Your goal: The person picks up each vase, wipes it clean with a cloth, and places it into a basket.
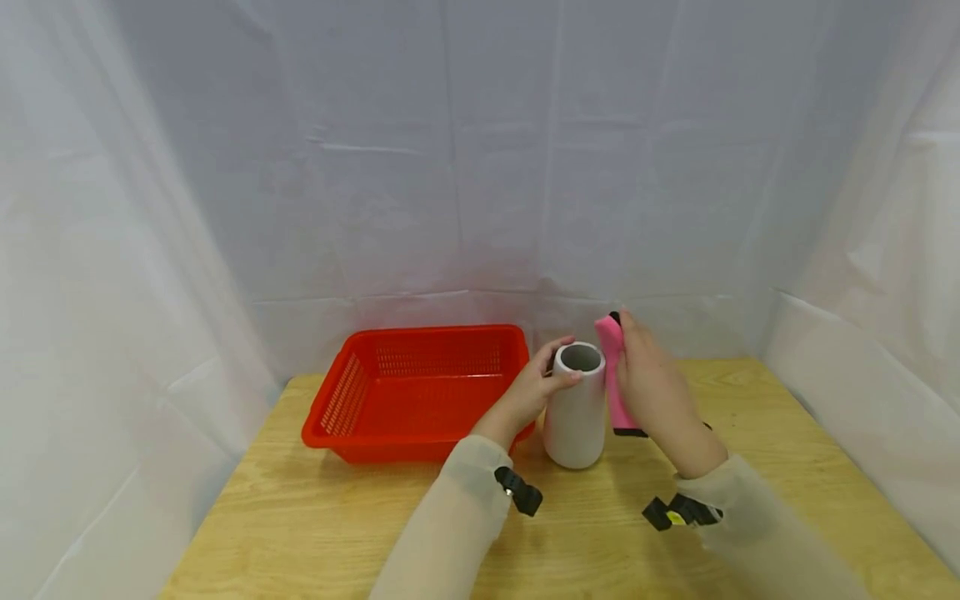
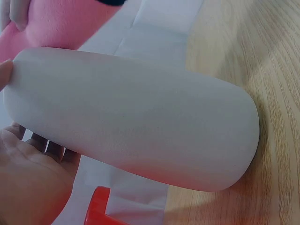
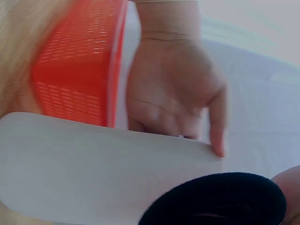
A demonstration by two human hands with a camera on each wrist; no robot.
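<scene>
A white cylindrical vase point(image 1: 574, 417) stands upright on the wooden table point(image 1: 337, 517), its mouth open at the top. My left hand point(image 1: 557, 365) grips it at the rim, thumb on the near side and fingers round the far side. My right hand point(image 1: 628, 354) holds a pink roll-shaped object with black ends point(image 1: 611, 358) upright, close against the vase's right side. In the left wrist view the vase point(image 2: 136, 117) fills the frame, with the pink object point(image 2: 56, 21) beyond it. The right wrist view shows the vase point(image 3: 93, 164), my left hand point(image 3: 173, 98) behind it and the pink object's black end point(image 3: 220, 201).
A red slotted plastic basket point(image 1: 360, 392), with nothing visible inside, sits on the table just left of the vase, touching my left forearm. White sheeting hangs behind and on both sides. Bare tabletop extends in front and to the right.
</scene>
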